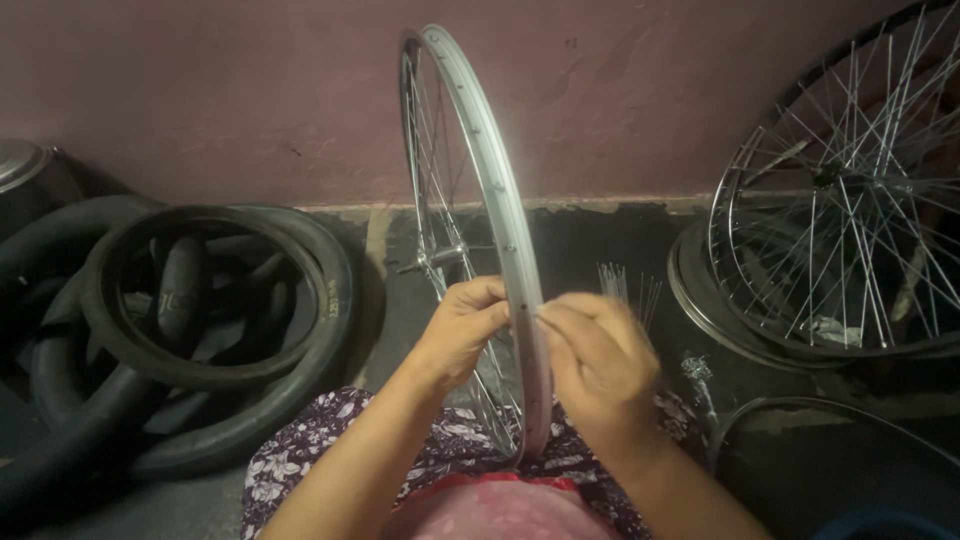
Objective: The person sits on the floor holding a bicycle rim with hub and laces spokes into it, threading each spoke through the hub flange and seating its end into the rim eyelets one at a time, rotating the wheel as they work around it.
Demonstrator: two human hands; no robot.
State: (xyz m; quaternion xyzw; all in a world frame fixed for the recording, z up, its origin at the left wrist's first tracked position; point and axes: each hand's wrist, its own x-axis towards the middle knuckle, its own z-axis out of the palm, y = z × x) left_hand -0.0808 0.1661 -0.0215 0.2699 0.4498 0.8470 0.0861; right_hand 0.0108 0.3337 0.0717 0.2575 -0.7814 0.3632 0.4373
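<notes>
i see a silver bicycle wheel rim (pixel 478 150) standing upright on the lap, on a flowered cloth (pixel 300 450), with its thin spokes (pixel 440 200) going to the hub (pixel 445 257) in the middle. the left hand (pixel 460 335) has its grip closed on the left side of the rim, fingers curled over the edge. the right hand (pixel 600 365) is on the right side, with the fingertips (pixel 548 318) pinched together against the rim (if there is some small part between them, i cannot tell, it is too small). the two hands are just beside each other with the rim between. on the floor at the left lies a pile of black rubber tyres (pixel 200 330). at the right a second spoked wheel (pixel 850 200) leans near the pink wall (pixel 250 90). a bundle of loose spokes (pixel 625 285) stands near the right hand, behind it.
</notes>
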